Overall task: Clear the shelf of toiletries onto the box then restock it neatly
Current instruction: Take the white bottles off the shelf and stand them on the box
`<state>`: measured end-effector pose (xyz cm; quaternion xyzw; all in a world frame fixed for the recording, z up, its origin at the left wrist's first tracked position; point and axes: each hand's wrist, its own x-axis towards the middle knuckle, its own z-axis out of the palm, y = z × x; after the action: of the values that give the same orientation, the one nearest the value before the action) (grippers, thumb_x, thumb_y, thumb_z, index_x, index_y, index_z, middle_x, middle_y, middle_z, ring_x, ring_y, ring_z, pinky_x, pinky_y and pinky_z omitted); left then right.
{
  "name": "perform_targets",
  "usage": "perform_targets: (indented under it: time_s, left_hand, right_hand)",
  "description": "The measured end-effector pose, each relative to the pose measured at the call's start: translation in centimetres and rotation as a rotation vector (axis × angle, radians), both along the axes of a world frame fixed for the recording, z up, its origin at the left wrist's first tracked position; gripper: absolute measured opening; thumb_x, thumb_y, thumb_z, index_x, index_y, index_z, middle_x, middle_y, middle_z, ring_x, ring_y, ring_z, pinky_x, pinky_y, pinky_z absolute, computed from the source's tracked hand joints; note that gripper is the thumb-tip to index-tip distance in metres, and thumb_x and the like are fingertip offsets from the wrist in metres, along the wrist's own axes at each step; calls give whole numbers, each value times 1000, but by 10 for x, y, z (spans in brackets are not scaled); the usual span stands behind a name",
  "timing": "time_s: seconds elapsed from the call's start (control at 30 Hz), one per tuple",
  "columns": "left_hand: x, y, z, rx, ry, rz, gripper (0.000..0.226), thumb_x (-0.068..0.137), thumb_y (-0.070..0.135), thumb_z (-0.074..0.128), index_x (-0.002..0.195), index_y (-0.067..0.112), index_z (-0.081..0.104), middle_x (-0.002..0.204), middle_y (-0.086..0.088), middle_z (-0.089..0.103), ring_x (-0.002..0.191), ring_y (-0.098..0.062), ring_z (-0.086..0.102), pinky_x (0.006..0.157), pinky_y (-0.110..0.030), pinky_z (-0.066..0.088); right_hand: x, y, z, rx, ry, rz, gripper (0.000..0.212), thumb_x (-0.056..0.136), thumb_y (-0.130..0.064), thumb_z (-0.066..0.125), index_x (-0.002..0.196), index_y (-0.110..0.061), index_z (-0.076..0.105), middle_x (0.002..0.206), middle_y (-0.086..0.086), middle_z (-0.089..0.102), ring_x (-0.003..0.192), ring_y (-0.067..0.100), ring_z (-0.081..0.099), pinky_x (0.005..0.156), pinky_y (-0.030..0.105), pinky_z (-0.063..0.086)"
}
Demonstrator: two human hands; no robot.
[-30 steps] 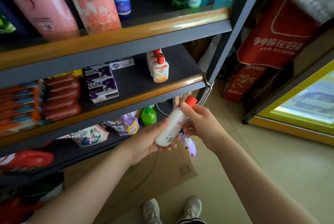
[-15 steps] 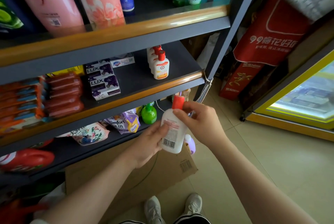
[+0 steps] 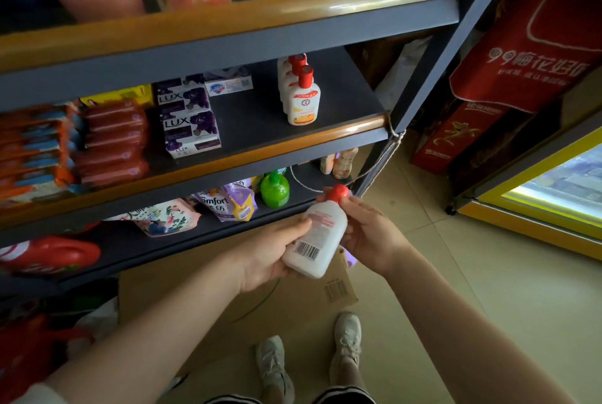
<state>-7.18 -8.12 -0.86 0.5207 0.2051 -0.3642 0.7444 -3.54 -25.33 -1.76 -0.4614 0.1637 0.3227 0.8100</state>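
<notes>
Now both hands (image 3: pixel 270 260) cradle a white bottle (image 3: pixel 317 240).

Pale beige floor tiles (image 3: pixel 456 273) fill the lower right of the frame; a grey metal shelving unit (image 3: pixel 433 55) with orange-trimmed edges spans the left and centre; at the right edge a yellow-framed glass cabinet (image 3: pixel 534 208) glows brightly from within; above it, upper right, hangs a red banner (image 3: pixel 534 45) with white characters; the shelves lie in dim shadow.
</notes>
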Motion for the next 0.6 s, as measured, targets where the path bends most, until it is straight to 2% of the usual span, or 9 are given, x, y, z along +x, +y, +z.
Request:
perform_targets:
  time_s: [0.07,0.1,0.17,0.2,0.27,0.33,0.37,0.43,0.6]
  left_hand:
    - [6,-2,-16,90,-19,15,19,89,27,53,103,19,63,91,-3,69,84,-18,60,79,-35,44]
    - [8,-3,-27,192,-67,10,15,91,23,53,101,20,63,93,-1,67,84,-14,58,79,-28,44]
    - [14,-5,-47,431,-161,51,14,93,13,52,101,22,59,91,8,61,79,-2,53,71,-9,40]
    - [18,-6,-55,495,-173,94,15,93,10,51,101,22,58,90,9,60,77,1,52,67,-8,39]
    - [22,-7,-74,494,-125,200,16,95,8,47,99,19,58,85,6,60,71,-2,56,65,-15,40]
    - [25,-5,-89,492,-118,260,20,96,6,44,93,19,58,81,3,62,65,-4,59,64,-19,41]
    - [26,-3,-99,511,-142,254,22,96,5,43,91,20,58,81,3,63,66,-6,59,64,-19,41]
    - [27,3,-117,569,-217,225,25,95,5,43,87,23,58,81,5,63,70,-9,58,65,-18,41]
    - [31,20,-149,804,-397,312,35,94,3,43,82,32,57,76,11,64,67,-6,60,74,-28,48]
  right_hand:
    - [7,-4,-14,-5,-86,20,38,78,-26,62,111,-7,60,100,16,57,74,24,49,69,29,49]
    - [10,-5,-23,-69,-143,38,37,76,-26,67,108,-9,61,98,17,56,76,26,47,66,30,48]
    - [18,-7,-44,-353,-306,109,25,77,-15,71,98,-9,59,87,15,54,63,21,51,55,28,45]
    - [21,-5,-56,-535,-381,166,20,80,-9,69,95,-10,55,82,10,54,55,16,53,50,26,46]
    - [27,-2,-89,-838,-458,293,22,82,-10,68,93,-18,51,82,1,57,51,16,58,49,27,50]
    - [34,1,-122,-1018,-515,408,25,80,-22,70,90,-28,48,85,-3,61,61,24,65,60,37,55]
    - [38,4,-139,-1062,-537,443,26,78,-25,71,90,-28,48,85,-3,63,67,27,66,65,41,54]
    - [47,13,-168,-1105,-566,486,25,79,-23,71,93,-18,51,86,-1,61,78,28,65,71,41,51]
    - [61,31,-217,-1277,-643,644,18,86,-24,59,98,-16,48,98,4,64,84,32,60,63,36,47]
